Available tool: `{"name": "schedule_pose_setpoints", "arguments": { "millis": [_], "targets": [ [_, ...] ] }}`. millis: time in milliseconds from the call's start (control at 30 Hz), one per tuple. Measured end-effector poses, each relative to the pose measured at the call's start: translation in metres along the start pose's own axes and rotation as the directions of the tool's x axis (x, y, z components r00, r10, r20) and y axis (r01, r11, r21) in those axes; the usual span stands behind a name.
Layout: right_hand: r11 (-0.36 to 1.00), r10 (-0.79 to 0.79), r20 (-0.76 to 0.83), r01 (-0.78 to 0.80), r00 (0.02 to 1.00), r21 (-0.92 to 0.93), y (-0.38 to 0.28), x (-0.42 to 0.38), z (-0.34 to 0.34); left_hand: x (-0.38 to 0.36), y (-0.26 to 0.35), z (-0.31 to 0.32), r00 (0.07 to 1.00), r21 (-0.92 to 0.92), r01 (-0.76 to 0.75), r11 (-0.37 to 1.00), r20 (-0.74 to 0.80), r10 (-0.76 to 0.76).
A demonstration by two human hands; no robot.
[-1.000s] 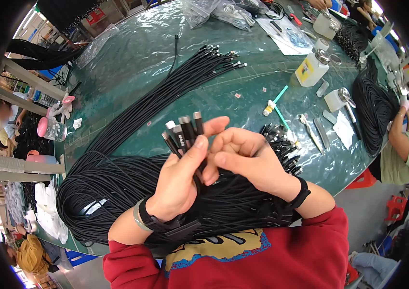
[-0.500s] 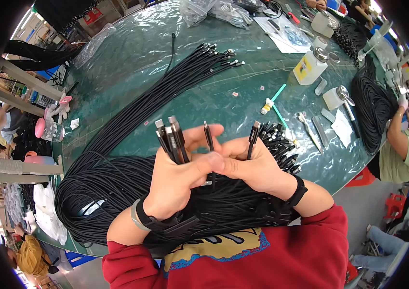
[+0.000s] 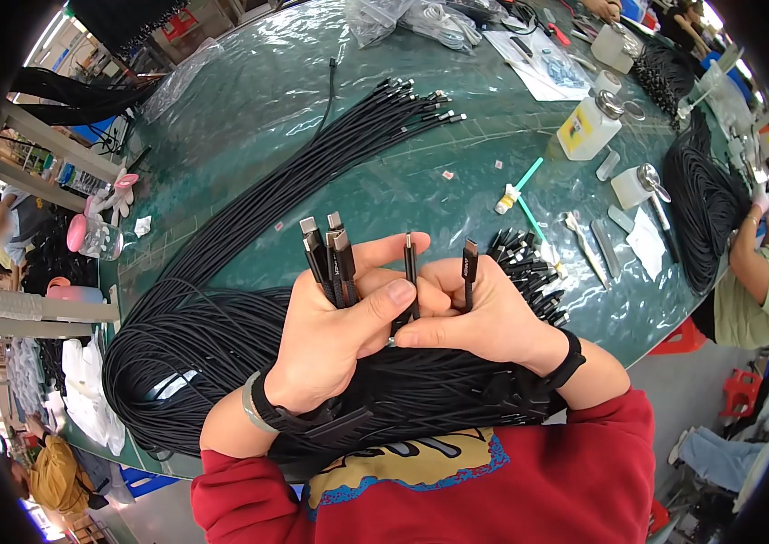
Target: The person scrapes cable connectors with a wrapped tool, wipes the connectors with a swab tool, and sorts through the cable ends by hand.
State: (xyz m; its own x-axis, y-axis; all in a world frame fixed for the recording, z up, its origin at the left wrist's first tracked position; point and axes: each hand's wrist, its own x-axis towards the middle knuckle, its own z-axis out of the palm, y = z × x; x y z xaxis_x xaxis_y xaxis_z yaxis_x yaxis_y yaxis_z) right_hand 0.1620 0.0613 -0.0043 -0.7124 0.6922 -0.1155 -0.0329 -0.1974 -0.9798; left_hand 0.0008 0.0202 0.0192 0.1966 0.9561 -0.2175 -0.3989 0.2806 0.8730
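My left hand is closed around several black USB cable plugs, their metal tips pointing up. One more cable plug, seen edge-on, stands between my left thumb and fingers, where the fingers of both hands meet. My right hand is closed on a single cable plug with small print on its housing. Beneath both hands lies a thick coiled bundle of black cables. Many plug ends of that bundle show just beyond my right hand.
Cable ends fan out across the green table. To the right are a green stick tool, tweezers, a yellow-labelled bottle and a smaller bottle. Another cable bundle lies near a person in green.
My hands have drawn slightly apart at the thumbs, and my right thumb has dropped lower. The plugs in my left hand have shifted a little. The plug in my right hand has turned slightly.
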Motion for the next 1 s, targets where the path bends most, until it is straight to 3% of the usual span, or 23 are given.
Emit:
{"name": "schedule_pose_setpoints", "arguments": {
  "millis": [167, 267, 333, 433, 567, 667, 700, 800, 1000],
  "targets": [
    [1.0, 0.022, -0.002, -0.022, 1.0, -0.016, 0.002, 0.001, 0.002, 0.0, 0.0, 0.0, 1.0, 0.021, -0.006, 1.0, 0.016, 0.006],
    [0.996, -0.061, -0.022, 0.063, 0.998, 0.069, 0.011, 0.002, 0.003, 0.0, 0.002, 0.005, 0.999, 0.031, -0.005, 1.0, -0.032, 0.006],
    [0.989, -0.015, -0.077, 0.026, 0.997, 0.147, 0.0, 0.004, 0.008, 0.001, 0.002, 0.005, 0.998, 0.037, -0.004, 0.999, -0.055, 0.006],
    [0.951, 0.09, -0.177, -0.032, 0.98, 0.306, -0.007, 0.006, 0.011, 0.003, -0.001, 0.001, 0.998, -0.157, -0.003, 0.988, -0.061, -0.006],
    [0.971, -0.03, -0.147, 0.064, 0.989, 0.231, 0.01, 0.001, 0.008, 0.002, -0.005, 0.003, 0.991, -0.048, -0.079, 0.996, -0.117, 0.073],
    [0.966, -0.234, -0.25, 0.195, 0.939, -0.172, 0.011, -0.003, 0.013, 0.001, -0.004, 0.002, 0.987, 0.035, -0.087, 0.996, -0.135, 0.091],
    [0.966, -0.234, -0.249, 0.195, 0.94, -0.172, 0.012, -0.004, 0.014, 0.001, -0.003, 0.002, 0.984, 0.077, -0.092, 0.993, -0.144, 0.102],
    [0.806, -0.503, -0.227, 0.357, 0.834, -0.472, 0.016, -0.003, 0.016, -0.001, -0.001, 0.004, 0.986, 0.043, -0.078, 0.996, -0.144, 0.083],
    [0.803, -0.497, -0.176, 0.374, 0.849, -0.465, 0.015, -0.002, 0.016, -0.002, 0.001, 0.005, 0.983, 0.077, -0.092, 0.993, -0.152, 0.103]
  ]
}}
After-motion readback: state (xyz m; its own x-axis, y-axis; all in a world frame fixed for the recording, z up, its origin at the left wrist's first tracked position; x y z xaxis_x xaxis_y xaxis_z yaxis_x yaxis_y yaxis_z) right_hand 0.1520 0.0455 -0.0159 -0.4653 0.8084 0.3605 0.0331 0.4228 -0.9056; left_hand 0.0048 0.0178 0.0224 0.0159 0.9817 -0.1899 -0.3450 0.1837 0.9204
